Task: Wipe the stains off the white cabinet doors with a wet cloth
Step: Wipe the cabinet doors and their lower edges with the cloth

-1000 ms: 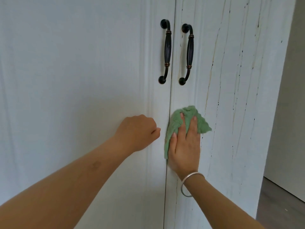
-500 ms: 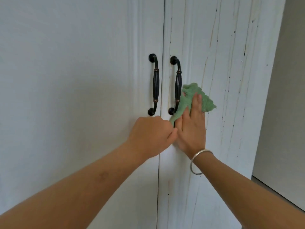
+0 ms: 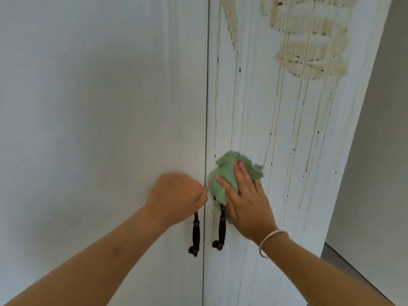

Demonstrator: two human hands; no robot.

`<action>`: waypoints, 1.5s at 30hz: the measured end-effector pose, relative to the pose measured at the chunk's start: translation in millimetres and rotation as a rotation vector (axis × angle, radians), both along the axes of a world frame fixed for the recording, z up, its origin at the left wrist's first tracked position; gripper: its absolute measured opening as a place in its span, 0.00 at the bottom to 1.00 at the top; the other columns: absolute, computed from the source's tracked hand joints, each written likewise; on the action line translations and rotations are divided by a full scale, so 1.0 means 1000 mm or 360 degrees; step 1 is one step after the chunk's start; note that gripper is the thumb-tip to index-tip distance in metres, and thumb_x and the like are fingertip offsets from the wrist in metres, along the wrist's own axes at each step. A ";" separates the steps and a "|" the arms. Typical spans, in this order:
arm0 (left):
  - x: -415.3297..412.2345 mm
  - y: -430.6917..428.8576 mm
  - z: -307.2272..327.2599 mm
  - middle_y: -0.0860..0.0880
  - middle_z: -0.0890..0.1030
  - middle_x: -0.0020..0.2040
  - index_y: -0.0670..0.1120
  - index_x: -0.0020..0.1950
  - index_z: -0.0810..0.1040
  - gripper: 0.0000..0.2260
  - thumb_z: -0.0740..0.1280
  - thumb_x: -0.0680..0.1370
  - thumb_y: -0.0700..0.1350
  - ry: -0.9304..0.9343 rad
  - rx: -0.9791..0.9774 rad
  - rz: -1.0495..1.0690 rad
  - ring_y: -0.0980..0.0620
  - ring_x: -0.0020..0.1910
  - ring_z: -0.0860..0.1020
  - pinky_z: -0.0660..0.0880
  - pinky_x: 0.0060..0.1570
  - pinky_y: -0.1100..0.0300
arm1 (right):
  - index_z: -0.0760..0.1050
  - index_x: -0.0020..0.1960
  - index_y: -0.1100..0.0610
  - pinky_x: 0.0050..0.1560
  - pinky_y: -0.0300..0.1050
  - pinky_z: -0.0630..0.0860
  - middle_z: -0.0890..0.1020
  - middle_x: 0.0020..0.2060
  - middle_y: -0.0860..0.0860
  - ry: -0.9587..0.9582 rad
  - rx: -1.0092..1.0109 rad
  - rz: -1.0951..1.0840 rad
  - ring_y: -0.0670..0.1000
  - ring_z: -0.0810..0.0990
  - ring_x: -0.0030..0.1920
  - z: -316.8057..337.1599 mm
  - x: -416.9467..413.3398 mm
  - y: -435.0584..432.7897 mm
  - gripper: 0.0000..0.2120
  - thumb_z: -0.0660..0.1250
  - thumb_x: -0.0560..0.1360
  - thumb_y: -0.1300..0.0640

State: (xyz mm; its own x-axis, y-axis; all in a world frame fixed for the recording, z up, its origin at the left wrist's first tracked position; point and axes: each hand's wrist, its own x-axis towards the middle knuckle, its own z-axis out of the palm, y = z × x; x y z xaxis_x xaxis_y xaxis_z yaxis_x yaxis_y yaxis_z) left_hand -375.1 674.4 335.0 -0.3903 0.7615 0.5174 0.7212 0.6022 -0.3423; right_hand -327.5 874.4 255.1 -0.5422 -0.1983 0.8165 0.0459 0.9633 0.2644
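Head view: the right hand (image 3: 245, 202) lies flat with fingers straight, its grip open, pressing a crumpled green cloth (image 3: 223, 173) against the right cabinet door (image 3: 254, 107) just beside the seam. The cloth bunches above and left of that grip, its lower end over the top of the right handle (image 3: 221, 228). Yellowish drip streaks (image 3: 313, 129) run down to the grip's right from a broad smear (image 3: 309, 40) high above. The left hand (image 3: 178, 197) is a closed fist, nothing visible in its grip, against the left cabinet door (image 3: 99, 107) above the left handle (image 3: 196, 235).
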 end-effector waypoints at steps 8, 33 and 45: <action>0.009 0.004 0.065 0.52 0.69 0.29 0.46 0.29 0.62 0.19 0.58 0.79 0.49 -0.0233 -0.0288 0.0089 0.48 0.34 0.74 0.67 0.34 0.59 | 0.50 0.78 0.49 0.76 0.58 0.48 0.51 0.77 0.62 0.0326 -0.0582 0.0063 0.59 0.47 0.78 0.160 -0.028 -0.054 0.25 0.48 0.82 0.49; 0.009 0.000 0.305 0.50 0.68 0.27 0.46 0.27 0.64 0.17 0.60 0.75 0.50 -0.0176 -0.0248 0.0227 0.49 0.31 0.71 0.67 0.34 0.59 | 0.41 0.79 0.53 0.76 0.56 0.50 0.54 0.76 0.65 0.0183 -0.0331 0.0053 0.60 0.49 0.78 0.283 -0.017 -0.037 0.27 0.43 0.83 0.47; 0.020 0.007 0.312 0.51 0.73 0.20 0.47 0.26 0.74 0.14 0.60 0.71 0.50 -0.0415 -0.0223 0.0407 0.57 0.27 0.74 0.73 0.37 0.62 | 0.59 0.76 0.59 0.74 0.66 0.52 0.56 0.74 0.68 0.0490 -0.0582 0.0243 0.67 0.52 0.76 0.391 -0.035 -0.062 0.26 0.54 0.79 0.56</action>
State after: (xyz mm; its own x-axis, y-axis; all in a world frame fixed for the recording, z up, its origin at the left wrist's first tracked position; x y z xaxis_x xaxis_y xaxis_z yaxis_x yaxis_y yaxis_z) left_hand -355.5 681.7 647.4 -0.6814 0.6787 0.2740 0.6274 0.7344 -0.2589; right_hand -362.8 812.5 646.0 -0.2524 0.0727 0.9649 -0.0799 0.9922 -0.0957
